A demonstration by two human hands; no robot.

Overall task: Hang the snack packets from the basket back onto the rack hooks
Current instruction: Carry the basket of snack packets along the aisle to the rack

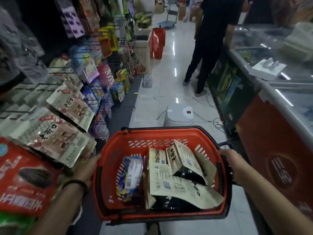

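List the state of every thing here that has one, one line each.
basket, held up at both sides, loaded with packets
beige packets, lying piled in the basket's right part, not yet hung
blue packet, lying in the basket's left part, not yet hung
left hand, grips the basket's left rim
right hand, grips the basket's right rim
rack packets, hanging on hooks at the left
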